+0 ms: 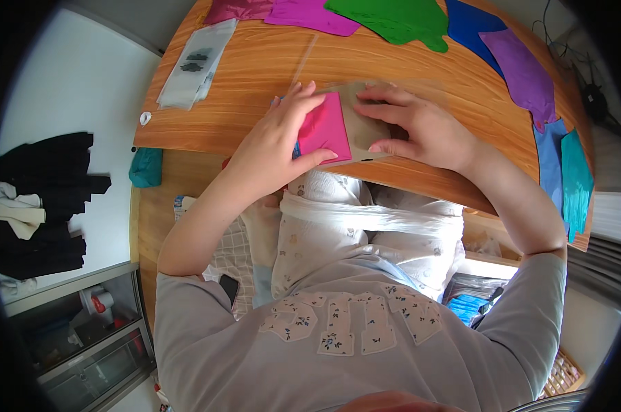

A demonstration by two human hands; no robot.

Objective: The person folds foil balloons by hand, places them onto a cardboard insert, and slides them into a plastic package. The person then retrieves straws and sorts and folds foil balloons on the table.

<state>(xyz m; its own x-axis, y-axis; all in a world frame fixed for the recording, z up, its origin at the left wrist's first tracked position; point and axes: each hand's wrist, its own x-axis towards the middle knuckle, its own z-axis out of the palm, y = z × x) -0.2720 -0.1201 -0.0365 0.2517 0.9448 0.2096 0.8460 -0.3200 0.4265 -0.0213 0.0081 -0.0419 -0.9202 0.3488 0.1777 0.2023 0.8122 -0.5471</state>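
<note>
So the pink packet (338,130) sits by the table's (255,75) near edge, left hand (277,137) spread over it, probably to keep it flat, right hand (434,130) curled over the greyish sleeve (363,130), can't tell if pinching.

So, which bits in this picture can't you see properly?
Pink packet, head view: its left part is hidden by the left hand.
Whatever is under the palm of the right hand, head view: that hand covers it.
Green sheet, head view: its far end is cut off by the top edge.
Cabinet, head view: the things inside are too dim and small to tell.
</note>
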